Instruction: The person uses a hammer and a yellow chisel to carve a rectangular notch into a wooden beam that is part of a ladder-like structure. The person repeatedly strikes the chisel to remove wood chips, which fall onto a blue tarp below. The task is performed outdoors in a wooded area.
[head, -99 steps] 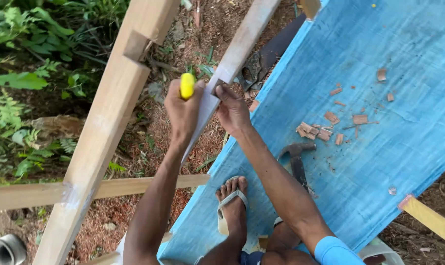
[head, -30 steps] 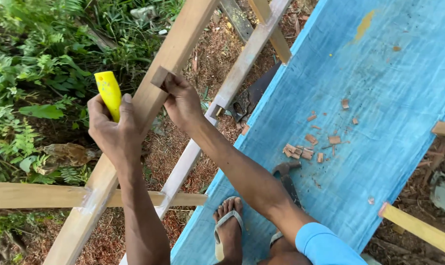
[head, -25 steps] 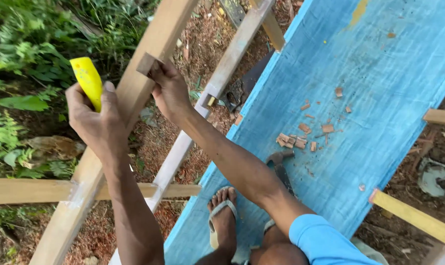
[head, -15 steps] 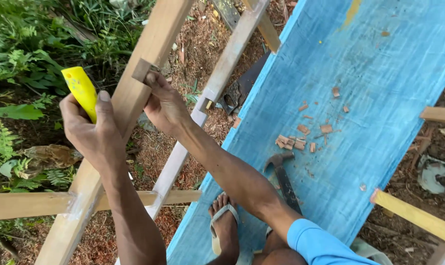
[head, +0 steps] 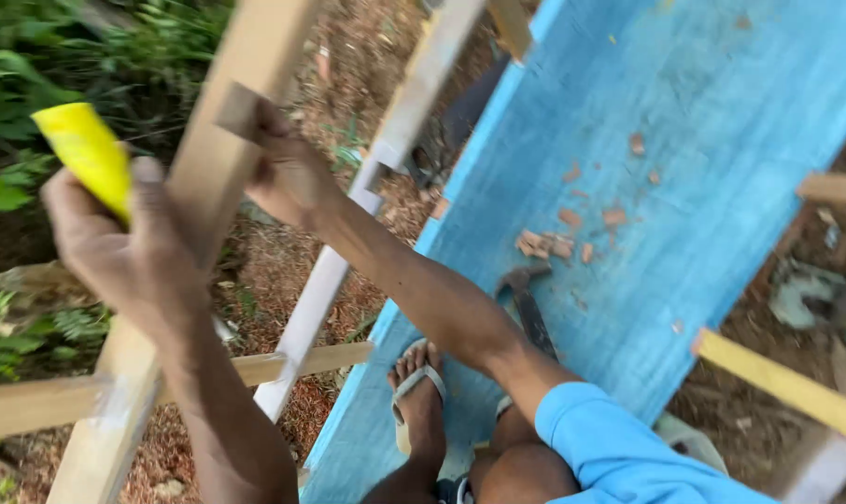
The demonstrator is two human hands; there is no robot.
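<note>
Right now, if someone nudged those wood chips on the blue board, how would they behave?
The chips look small and thin, so probably light and easily scattered. The blue board seems to slope, so loose ones may slide. They look flat and jagged, unlikely to roll.

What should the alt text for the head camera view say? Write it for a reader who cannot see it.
Seen from above, a person's left hand grips a yellow tool handle while the right hand holds a small wooden block against a slanted timber beam. A claw hammer and wood chips lie on a blue board.
</note>
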